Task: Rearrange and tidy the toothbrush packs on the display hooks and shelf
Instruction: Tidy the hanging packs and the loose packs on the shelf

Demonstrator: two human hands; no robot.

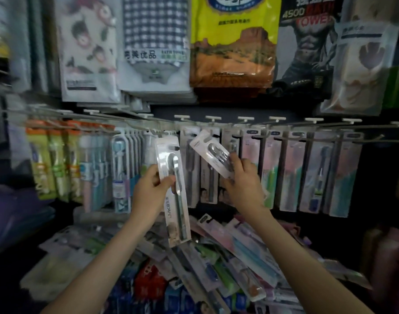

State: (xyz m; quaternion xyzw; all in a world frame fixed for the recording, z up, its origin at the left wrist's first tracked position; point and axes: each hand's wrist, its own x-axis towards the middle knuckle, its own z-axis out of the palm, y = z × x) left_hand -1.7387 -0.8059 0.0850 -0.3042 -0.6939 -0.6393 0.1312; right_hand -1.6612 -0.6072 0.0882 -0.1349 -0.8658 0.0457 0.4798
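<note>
My left hand grips a long white toothbrush pack, held nearly upright in front of the hooks. A second white toothbrush pack is in my right hand, tilted with its hang hole close to a hook tip; I cannot tell whether it is threaded on. Behind both hands a row of wire hooks carries several hanging toothbrush packs. Below lies a loose pile of toothbrush packs on the shelf.
Towel and cloth packets hang in a row above the hooks. Orange and green packs fill the hooks at the left. Dark items sit at the far right and a purple bundle at the left.
</note>
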